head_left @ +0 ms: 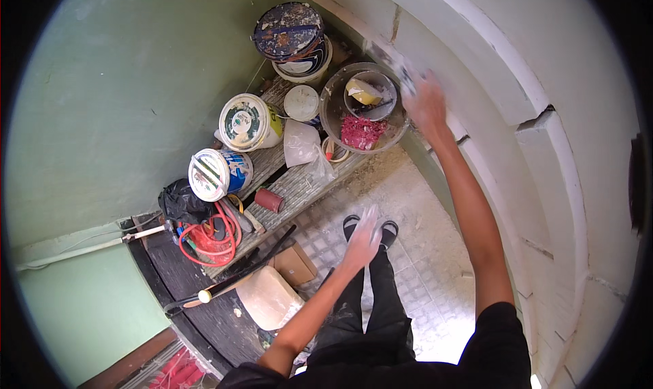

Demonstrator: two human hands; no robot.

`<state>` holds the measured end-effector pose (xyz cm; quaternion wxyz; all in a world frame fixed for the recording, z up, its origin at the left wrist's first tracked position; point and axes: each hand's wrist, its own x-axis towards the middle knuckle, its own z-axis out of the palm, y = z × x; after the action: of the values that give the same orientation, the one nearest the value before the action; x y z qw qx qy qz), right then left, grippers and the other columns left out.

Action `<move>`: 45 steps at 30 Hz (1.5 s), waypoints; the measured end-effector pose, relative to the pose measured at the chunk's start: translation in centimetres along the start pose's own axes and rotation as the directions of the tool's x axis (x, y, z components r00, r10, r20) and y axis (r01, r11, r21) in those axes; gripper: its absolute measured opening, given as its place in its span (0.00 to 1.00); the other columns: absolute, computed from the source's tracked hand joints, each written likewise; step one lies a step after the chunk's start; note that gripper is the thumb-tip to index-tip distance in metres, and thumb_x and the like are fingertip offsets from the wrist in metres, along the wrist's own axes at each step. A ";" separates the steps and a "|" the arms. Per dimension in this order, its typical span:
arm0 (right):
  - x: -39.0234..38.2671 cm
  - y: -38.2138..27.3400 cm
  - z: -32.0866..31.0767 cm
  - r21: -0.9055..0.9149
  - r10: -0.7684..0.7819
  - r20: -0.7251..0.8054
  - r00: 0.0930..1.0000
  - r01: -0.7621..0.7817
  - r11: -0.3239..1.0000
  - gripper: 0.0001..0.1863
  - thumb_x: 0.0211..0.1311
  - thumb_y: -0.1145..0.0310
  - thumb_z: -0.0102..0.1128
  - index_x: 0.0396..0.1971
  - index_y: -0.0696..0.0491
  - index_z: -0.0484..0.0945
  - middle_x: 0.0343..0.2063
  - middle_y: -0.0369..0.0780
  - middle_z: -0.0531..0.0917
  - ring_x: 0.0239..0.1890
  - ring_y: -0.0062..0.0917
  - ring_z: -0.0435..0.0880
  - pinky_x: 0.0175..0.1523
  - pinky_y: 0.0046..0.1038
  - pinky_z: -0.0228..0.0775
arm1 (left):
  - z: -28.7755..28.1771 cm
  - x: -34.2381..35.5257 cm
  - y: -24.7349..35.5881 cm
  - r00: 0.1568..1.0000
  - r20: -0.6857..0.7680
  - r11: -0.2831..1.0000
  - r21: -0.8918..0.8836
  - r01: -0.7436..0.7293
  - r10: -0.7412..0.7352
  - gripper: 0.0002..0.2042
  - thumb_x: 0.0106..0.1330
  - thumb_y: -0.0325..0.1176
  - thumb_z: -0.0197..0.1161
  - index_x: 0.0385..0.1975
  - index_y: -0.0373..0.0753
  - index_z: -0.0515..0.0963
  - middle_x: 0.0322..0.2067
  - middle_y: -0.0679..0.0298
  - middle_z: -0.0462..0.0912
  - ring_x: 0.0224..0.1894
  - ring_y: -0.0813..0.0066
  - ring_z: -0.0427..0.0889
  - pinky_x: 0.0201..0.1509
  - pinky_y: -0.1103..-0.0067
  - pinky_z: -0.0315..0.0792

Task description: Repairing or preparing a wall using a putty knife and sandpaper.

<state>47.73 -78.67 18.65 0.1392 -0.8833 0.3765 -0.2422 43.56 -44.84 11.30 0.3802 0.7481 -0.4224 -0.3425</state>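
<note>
My right hand [425, 105] is stretched up against the pale wall [469, 69], dusted white at the fingers. Motion blurs its fingertips, and I cannot make out whether a thing is in them. Just left of it sits a large round basin [332, 127] holding a smaller bowl [390, 110], a yellow sponge-like piece [362, 91] and a crumpled pink cloth [362, 132]. My left hand [362, 242] hangs above the floor before my legs, whitened with dust, fingers stretched out and holding nothing.
A plank bench [299, 191] carries several lidded buckets [243, 122], a red roll [269, 200], a plastic bag [301, 144] and a coiled red hose [235, 236]. Below are a cardboard box [294, 263] and a cream container [267, 297]. The tiled floor [422, 253] is dusty.
</note>
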 end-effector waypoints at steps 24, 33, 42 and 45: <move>-4.6 1.4 1.4 0.139 0.116 -0.097 0.989 -0.102 0.985 0.27 0.55 0.76 0.55 0.58 0.58 0.68 0.42 0.55 0.72 0.48 0.49 0.72 0.53 0.42 0.64 | -1.5 32.3 9.1 0.933 -0.232 0.952 -0.069 -0.297 0.275 0.30 0.70 0.40 0.39 0.66 0.26 0.45 0.68 0.43 0.45 0.71 0.43 0.36 0.70 0.53 0.30; -4.3 3.1 2.3 0.058 0.039 -0.175 0.984 -0.029 0.998 0.28 0.53 0.76 0.56 0.58 0.56 0.69 0.43 0.54 0.72 0.42 0.46 0.73 0.49 0.41 0.66 | -1.0 33.0 9.3 0.920 -0.262 0.948 -0.050 -0.315 0.292 0.31 0.69 0.40 0.37 0.66 0.26 0.42 0.68 0.41 0.42 0.70 0.38 0.34 0.69 0.51 0.31; -3.4 0.9 3.2 0.134 0.071 -0.183 0.980 -0.047 0.990 0.28 0.51 0.76 0.58 0.57 0.57 0.70 0.36 0.52 0.72 0.40 0.45 0.72 0.48 0.40 0.66 | -2.5 33.4 8.2 0.892 -0.298 0.921 -0.088 -0.380 0.340 0.30 0.69 0.38 0.41 0.65 0.24 0.46 0.66 0.39 0.47 0.70 0.40 0.38 0.70 0.52 0.34; -5.0 1.4 3.6 0.217 0.199 -0.147 0.969 -0.165 0.962 0.28 0.51 0.75 0.58 0.57 0.57 0.70 0.34 0.50 0.71 0.39 0.43 0.71 0.46 0.38 0.65 | -1.8 32.3 9.1 0.931 -0.211 0.952 -0.013 -0.307 0.297 0.30 0.69 0.37 0.41 0.65 0.24 0.47 0.66 0.39 0.48 0.70 0.40 0.39 0.69 0.51 0.35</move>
<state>45.80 -75.68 13.39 0.2182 -0.8026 0.4399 -0.3388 54.88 -76.36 13.78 0.4869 0.6969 -0.4829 -0.2100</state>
